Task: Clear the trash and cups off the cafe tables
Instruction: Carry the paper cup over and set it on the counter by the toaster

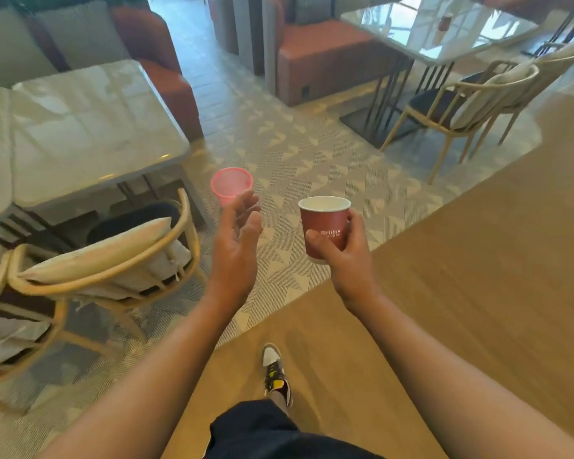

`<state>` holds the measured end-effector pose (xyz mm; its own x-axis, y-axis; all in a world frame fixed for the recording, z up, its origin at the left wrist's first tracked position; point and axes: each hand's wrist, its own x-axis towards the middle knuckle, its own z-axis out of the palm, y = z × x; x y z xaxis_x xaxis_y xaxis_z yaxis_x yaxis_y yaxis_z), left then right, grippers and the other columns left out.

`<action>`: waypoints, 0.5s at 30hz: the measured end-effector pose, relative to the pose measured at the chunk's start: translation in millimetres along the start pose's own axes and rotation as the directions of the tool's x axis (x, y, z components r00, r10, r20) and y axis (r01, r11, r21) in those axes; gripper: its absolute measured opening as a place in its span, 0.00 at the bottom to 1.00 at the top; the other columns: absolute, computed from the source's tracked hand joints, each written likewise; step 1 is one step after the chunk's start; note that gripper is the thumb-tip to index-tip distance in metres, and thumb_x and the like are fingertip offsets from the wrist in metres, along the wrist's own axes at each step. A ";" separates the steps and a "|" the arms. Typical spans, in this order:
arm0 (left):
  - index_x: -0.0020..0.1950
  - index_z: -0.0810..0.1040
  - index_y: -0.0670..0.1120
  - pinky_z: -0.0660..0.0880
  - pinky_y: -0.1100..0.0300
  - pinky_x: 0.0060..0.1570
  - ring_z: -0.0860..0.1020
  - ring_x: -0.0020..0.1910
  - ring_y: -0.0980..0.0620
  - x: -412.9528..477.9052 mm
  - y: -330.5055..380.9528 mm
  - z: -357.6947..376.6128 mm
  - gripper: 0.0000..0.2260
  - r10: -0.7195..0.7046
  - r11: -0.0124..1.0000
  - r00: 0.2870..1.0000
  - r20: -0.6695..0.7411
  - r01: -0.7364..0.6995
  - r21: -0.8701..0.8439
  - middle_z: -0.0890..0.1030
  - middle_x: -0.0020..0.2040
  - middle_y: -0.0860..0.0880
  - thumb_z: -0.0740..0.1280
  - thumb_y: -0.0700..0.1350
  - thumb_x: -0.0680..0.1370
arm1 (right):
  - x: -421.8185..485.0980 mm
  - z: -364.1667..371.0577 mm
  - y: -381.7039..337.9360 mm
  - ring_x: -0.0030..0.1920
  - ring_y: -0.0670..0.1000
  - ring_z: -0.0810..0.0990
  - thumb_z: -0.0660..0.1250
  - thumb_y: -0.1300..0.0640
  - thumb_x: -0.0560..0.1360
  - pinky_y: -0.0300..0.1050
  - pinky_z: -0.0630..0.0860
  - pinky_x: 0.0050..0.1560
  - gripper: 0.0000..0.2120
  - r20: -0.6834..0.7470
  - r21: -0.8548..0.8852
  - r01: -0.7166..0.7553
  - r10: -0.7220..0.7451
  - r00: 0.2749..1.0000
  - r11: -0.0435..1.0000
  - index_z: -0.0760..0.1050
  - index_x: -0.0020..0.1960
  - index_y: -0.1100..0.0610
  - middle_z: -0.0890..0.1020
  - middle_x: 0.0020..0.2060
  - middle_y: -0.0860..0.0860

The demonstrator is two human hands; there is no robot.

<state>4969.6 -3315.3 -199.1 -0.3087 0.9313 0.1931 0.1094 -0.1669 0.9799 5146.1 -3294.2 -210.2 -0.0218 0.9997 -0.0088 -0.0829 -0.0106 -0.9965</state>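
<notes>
Patterned grey floor [295, 154] fills the middle of this cafe and gives way at the lower right to plain wood boards [478, 260], where the person's shoe [275, 369] is planted. Both arms are held out over that floor. The right hand [342, 256] grips a red paper cup [323, 226] upright just right of centre, thumb across the printed front and the other fingers [355, 220] curled round the far side. The left hand [236, 246] is at centre, palm turned inward and its fingers [246, 203] loosely straight and a little apart. A pink cup [231, 187] sits just beyond their tips, toward the top of the frame, mouth up and tipped slightly this way. Its base is hidden behind the fingertips, so I cannot tell whether they actually pinch it or only touch it. Securing it looks like a matter of those left fingers closing upward round the base, since the right hand is full and further off. At left stands a pale marble worktop [90, 127] with a cushioned wooden chair [106, 270] in front. At upper right a glossy worktop [411, 38] carries what seems to be another small red cup [445, 21], well apart from both hands, with a second chair [461, 104] beside it and an orange sofa [322, 54] behind.
</notes>
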 end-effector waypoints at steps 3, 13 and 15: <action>0.70 0.72 0.60 0.77 0.45 0.69 0.78 0.67 0.60 68.9 -16.6 7.5 0.14 -0.029 0.999 0.999 0.024 0.029 0.022 0.78 0.66 0.63 0.61 0.54 0.84 | 68.1 10.3 -2.8 0.51 0.46 0.83 0.77 0.50 0.70 0.42 0.82 0.47 0.32 -0.008 -0.014 -0.017 0.017 1.000 1.000 0.69 0.72 0.51 0.81 0.59 0.54; 0.67 0.73 0.66 0.77 0.46 0.69 0.78 0.67 0.60 255.6 -35.6 54.0 0.14 -0.034 0.999 0.999 0.034 0.033 0.014 0.79 0.66 0.63 0.62 0.57 0.82 | 261.1 28.9 -20.0 0.47 0.43 0.84 0.78 0.48 0.69 0.40 0.82 0.43 0.28 -0.005 0.007 -0.009 0.009 1.000 1.000 0.72 0.66 0.45 0.82 0.55 0.51; 0.68 0.72 0.66 0.77 0.47 0.69 0.78 0.68 0.60 286.7 -44.8 65.5 0.14 -0.050 0.999 0.998 0.030 0.049 0.022 0.79 0.66 0.63 0.63 0.55 0.83 | 298.7 31.1 -16.4 0.47 0.42 0.84 0.78 0.50 0.71 0.39 0.81 0.43 0.28 0.005 0.005 -0.020 0.020 1.000 1.000 0.72 0.68 0.48 0.82 0.55 0.50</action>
<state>4938.0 -3019.6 -190.8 -0.2854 0.9477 0.1426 0.1153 -0.1138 0.9868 5110.0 -2996.1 -193.9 -0.0285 0.9992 -0.0284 -0.0874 -0.0308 -0.9957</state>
